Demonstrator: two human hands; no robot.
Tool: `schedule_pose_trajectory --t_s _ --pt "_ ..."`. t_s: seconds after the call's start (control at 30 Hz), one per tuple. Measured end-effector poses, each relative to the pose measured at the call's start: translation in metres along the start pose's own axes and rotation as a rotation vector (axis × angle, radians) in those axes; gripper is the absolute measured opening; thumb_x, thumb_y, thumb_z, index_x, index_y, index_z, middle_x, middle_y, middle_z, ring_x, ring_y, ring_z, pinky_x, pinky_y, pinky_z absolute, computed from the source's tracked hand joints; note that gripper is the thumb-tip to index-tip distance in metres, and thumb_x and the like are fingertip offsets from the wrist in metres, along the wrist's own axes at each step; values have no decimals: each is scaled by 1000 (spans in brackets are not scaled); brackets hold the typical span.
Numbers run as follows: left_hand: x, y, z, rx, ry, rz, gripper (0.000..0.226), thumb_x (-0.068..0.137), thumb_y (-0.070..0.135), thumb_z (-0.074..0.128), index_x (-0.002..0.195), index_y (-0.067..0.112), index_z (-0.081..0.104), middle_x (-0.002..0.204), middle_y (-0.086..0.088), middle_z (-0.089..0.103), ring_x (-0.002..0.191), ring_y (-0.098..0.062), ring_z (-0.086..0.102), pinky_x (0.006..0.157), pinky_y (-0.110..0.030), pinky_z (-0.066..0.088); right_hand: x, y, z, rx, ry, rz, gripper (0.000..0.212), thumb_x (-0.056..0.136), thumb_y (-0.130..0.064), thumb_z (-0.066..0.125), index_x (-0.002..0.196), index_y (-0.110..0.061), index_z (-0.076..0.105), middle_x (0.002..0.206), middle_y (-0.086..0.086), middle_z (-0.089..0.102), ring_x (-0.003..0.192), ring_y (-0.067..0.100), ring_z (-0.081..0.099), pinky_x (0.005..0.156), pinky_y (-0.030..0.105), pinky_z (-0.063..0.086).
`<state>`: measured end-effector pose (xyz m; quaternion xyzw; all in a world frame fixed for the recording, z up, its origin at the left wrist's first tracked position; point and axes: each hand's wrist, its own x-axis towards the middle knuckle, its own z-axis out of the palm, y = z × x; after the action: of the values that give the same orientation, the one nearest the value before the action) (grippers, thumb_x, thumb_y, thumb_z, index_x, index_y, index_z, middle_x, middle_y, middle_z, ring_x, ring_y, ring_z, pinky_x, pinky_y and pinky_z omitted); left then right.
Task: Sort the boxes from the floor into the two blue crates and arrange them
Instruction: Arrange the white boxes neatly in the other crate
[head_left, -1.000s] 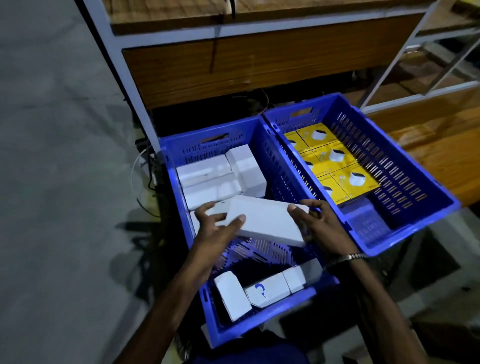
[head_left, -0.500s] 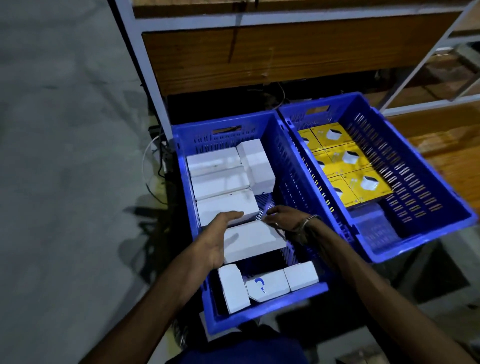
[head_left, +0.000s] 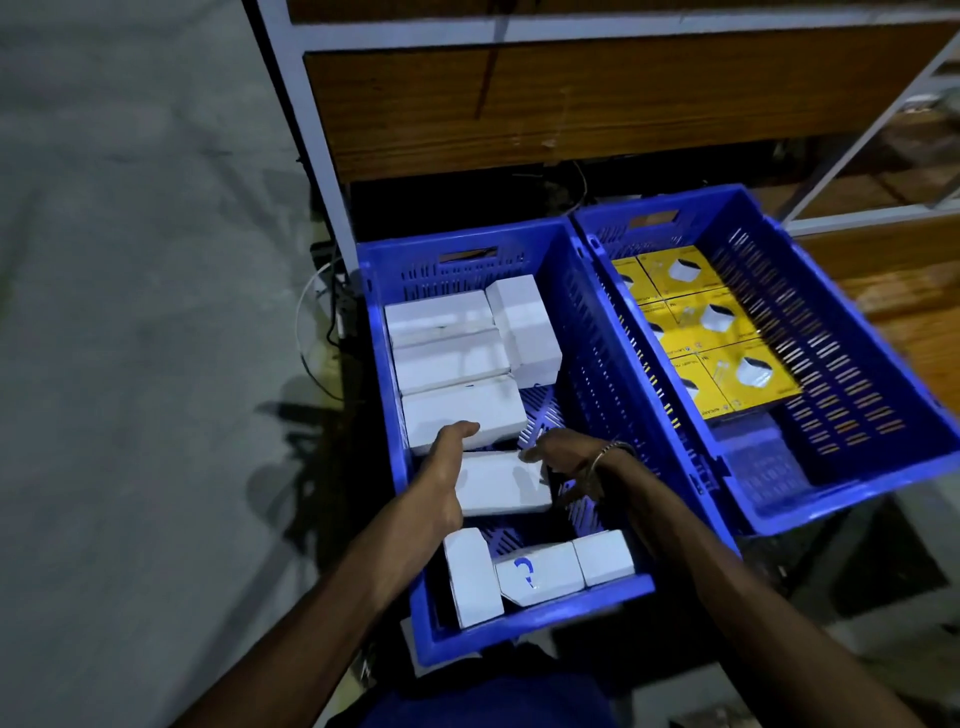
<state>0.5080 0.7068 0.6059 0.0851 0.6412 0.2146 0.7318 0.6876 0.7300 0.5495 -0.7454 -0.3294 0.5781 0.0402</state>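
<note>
Mid-frame, in the left crate (head_left: 613, 364): white box (head_left: 501, 483) lying flat between both hands; left hand (head_left: 441, 467) pressed along its left edge, grip loose with thumb up on a neighbouring box; right hand (head_left: 561, 457) at its right end, grip there too hidden to tell. Upper right, right crate (head_left: 857, 322) holding yellow boxes (head_left: 711, 322).
</note>
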Motion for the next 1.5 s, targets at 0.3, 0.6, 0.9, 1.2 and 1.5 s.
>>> schedule_pose_trajectory --t_s 0.3,0.6,0.9,1.2,1.5 --pt "-9 -2 -1 90 4 79 32 89 45 63 103 16 67 92 -6 72 85 -25 65 79 -33 48 -7 -5 -1 -2 -44 -114 16 94 7 54 93 -7 63 81 9 51 85 29 63 83 35 51" --pt "-28 1 -8 576 -142 337 40 99 45 61 133 24 62 143 6 57 128 -20 54 105 -32 40 -26 4 -20 270 82 -238 27 96 -13 63 123 -20 59 113 9 63 104 23 60 76 35 50" --pt "-46 1 -40 1794 -629 626 61 105 44 53 160 30 31 163 5 34 151 -13 29 124 -29 23 -94 69 -28 327 112 -541 23 98 -20 68 119 -28 70 116 2 73 100 13 69 84 43 58" --pt "-36 31 -36 2072 -653 574 65 80 35 85 139 35 58 137 1 58 126 -18 54 109 -35 44 -96 81 -24 459 271 -625 20 102 -15 61 120 -19 69 113 12 73 96 17 70 76 35 56" --pt "-33 35 -36 2137 -615 561 68 77 40 89 138 33 60 142 2 56 133 -18 51 112 -34 41 -93 83 -22 534 221 -582 17 101 -17 62 115 -23 71 108 7 74 94 17 70 73 36 51"
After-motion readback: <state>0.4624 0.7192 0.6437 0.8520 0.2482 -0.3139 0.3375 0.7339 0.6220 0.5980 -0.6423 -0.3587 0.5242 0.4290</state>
